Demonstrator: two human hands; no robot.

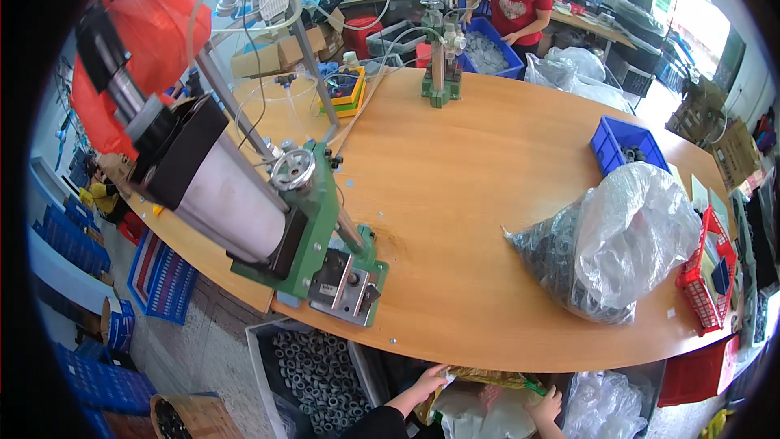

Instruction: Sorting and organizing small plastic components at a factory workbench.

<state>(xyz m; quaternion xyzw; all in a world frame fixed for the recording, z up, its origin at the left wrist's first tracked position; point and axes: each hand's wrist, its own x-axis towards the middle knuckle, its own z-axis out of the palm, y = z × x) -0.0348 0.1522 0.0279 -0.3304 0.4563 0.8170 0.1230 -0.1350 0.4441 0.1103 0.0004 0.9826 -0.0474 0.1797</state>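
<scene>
Below the table's near edge, my left hand (426,384) pinches the left side of the rim of a gold-and-green printed sack (487,375). The opposite side of that rim is in my right hand (546,408), its fingers closed. Between them the sack's mouth is spread, showing whitish plastic (483,415) inside; what lies deeper is hidden. Left of my left forearm, a grey bin (262,366) holds many small dark ring-shaped parts (321,378). Crumpled clear plastic bags (605,402) lie in a dark container to the right of my right hand.
A green bench press (305,252) with a large cylinder stands on the wooden table (455,187). A clear bag of dark parts (561,256), a blue bin (605,146) and a red basket (700,284) sit at right. A person in red (520,4) works beyond a second press (439,73).
</scene>
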